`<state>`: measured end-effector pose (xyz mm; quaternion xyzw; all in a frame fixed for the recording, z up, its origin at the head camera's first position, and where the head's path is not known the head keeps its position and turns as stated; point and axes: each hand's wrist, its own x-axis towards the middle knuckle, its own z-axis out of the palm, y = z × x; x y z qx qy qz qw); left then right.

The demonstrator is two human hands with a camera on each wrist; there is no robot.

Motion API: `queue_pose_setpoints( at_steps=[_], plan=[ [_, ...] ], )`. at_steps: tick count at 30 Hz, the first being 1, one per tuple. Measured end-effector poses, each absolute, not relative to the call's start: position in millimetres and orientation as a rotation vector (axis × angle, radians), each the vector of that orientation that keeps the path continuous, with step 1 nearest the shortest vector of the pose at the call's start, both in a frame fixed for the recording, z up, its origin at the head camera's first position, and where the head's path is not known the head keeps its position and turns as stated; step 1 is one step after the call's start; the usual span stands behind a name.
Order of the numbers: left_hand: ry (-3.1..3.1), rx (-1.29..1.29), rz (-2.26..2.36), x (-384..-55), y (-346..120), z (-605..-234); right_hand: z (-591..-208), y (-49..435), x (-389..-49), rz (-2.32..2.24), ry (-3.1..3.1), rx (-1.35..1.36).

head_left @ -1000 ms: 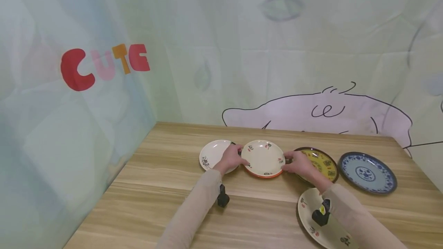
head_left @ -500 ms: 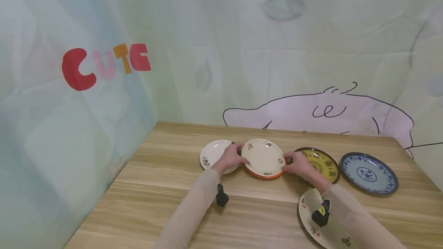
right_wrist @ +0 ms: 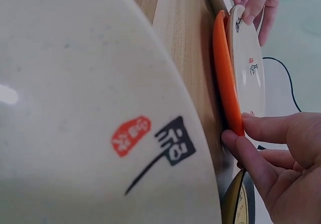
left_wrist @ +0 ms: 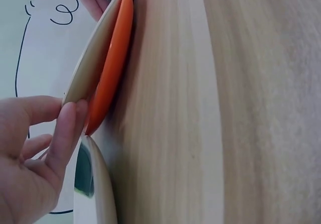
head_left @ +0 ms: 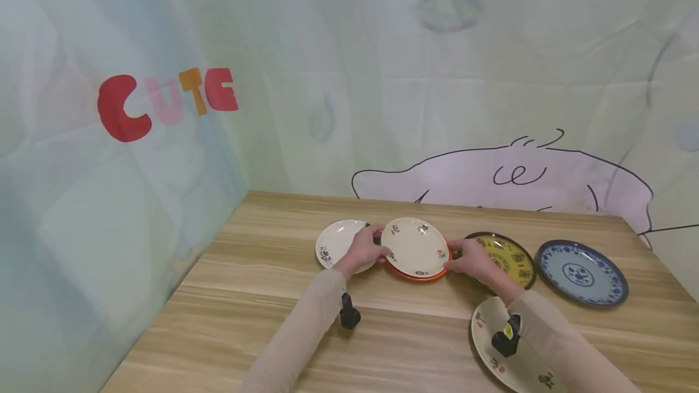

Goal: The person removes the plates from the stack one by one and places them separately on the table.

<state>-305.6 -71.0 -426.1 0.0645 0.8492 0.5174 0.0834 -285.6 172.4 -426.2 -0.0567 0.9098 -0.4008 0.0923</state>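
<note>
My left hand (head_left: 361,250) pinches the left rim of a small round cream plate (head_left: 415,247) with red and black marks. Thumb above and fingers beneath, it holds that side raised, so a wedge-shaped gap shows over the orange plate (left_wrist: 114,58) underneath. On the opposite side my right hand (right_wrist: 293,158) pinches the orange plate's rim, its thumb right at the edge of the cream plate. Most of the orange plate is hidden; its outer side faces the right wrist camera. A white plate (head_left: 335,242) with a dark floral print lies partly behind my left hand.
A yellow plate (head_left: 510,262) with a dark rim lies beyond my right hand, a blue-patterned plate (head_left: 579,275) farther right. Below my right forearm is a larger cream plate (head_left: 488,335). All are on a wooden table (head_left: 246,296), with printed cloth walls (head_left: 327,29) behind.
The cream plate has risen slightly off the orange plate and shifted a little toward the back, so more orange rim shows at its right. Both hands keep nearly the same place.
</note>
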Motion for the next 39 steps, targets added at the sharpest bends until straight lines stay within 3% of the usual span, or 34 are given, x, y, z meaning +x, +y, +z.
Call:
queue_pose_setpoints(
  at_steps=[39],
  plan=[
    [2.555,0.15,1.661,-305.8,-118.2,-407.3,-426.3,173.4,-284.7,-1.231,2.693,-0.225]
  ],
)
